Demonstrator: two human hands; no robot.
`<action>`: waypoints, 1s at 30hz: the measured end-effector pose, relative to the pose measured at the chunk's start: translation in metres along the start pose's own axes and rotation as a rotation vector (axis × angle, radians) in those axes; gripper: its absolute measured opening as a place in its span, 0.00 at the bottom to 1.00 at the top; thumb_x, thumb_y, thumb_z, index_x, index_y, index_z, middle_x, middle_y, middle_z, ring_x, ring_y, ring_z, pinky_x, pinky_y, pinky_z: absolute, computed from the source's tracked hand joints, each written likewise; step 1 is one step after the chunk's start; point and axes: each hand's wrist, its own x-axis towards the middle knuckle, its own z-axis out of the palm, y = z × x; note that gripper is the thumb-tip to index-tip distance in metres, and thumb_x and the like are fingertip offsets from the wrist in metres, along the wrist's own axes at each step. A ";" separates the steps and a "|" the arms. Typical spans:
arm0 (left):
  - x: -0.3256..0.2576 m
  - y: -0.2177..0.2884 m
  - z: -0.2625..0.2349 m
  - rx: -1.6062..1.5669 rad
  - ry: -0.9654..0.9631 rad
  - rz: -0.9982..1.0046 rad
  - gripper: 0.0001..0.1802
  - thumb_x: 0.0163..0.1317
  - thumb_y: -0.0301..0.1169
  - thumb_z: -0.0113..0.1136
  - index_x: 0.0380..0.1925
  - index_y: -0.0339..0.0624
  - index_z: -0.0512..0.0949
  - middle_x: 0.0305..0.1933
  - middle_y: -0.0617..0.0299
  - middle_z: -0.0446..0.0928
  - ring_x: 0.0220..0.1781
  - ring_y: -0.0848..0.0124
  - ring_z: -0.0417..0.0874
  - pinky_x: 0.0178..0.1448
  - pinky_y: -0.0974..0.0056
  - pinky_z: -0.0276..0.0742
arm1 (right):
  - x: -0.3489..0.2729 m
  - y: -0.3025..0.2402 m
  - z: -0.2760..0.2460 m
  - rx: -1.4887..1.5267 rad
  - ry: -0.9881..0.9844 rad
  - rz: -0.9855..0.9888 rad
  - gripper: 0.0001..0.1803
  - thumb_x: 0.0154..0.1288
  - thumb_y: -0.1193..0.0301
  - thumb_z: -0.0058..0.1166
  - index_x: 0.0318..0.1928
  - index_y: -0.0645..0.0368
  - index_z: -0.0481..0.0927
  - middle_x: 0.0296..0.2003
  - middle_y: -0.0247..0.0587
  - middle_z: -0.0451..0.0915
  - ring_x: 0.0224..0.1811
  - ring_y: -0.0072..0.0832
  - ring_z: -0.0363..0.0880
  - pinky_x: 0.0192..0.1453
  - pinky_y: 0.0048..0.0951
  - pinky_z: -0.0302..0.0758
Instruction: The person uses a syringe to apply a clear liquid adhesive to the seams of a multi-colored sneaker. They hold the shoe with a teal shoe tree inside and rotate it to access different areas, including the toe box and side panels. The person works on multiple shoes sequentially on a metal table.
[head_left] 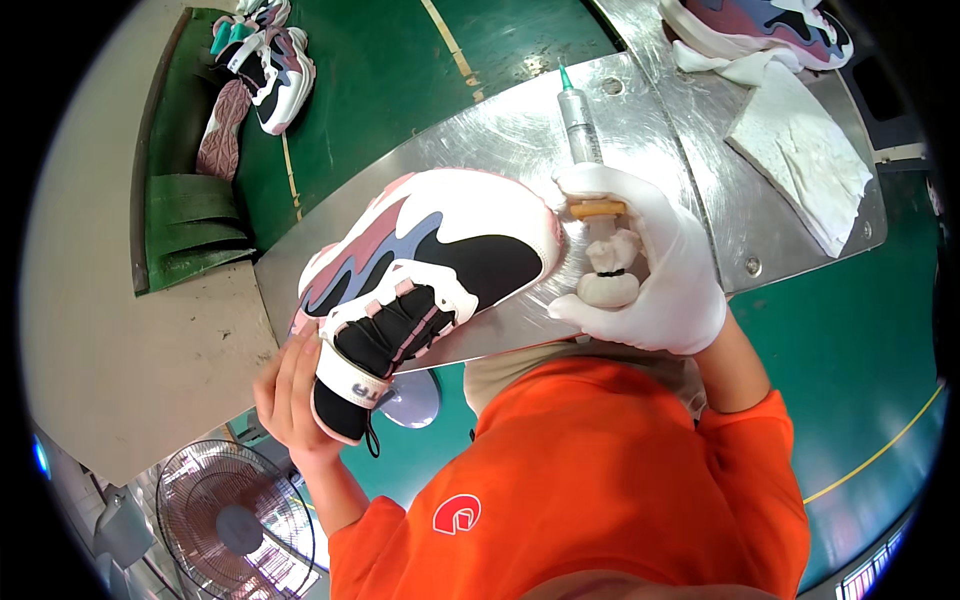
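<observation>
My bare left hand (290, 395) grips a sneaker (430, 265) by its heel and collar, holding it over the metal work surface (500, 130). The sneaker is white, pink, grey-blue and black, its toe pointing right. My right hand (650, 270), in a white glove, is closed around a clear syringe (580, 125) with a green tip that points away from me. The gloved fingers sit right beside the sneaker's toe.
A white cloth (800, 150) lies on the metal surface at the right, beside another sneaker (760, 25) at the top edge. More sneakers (265, 60) rest on a green belt at top left. A fan (235, 520) stands below left.
</observation>
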 end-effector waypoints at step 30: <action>0.005 0.013 0.003 0.024 0.050 0.022 0.30 0.57 0.45 0.72 0.50 0.33 0.78 0.47 0.52 0.86 0.45 0.61 0.87 0.50 0.64 0.74 | 0.031 0.008 0.013 -0.483 0.410 -0.165 0.29 0.51 0.73 0.65 0.56 0.55 0.74 0.33 0.39 0.76 0.34 0.42 0.79 0.38 0.39 0.78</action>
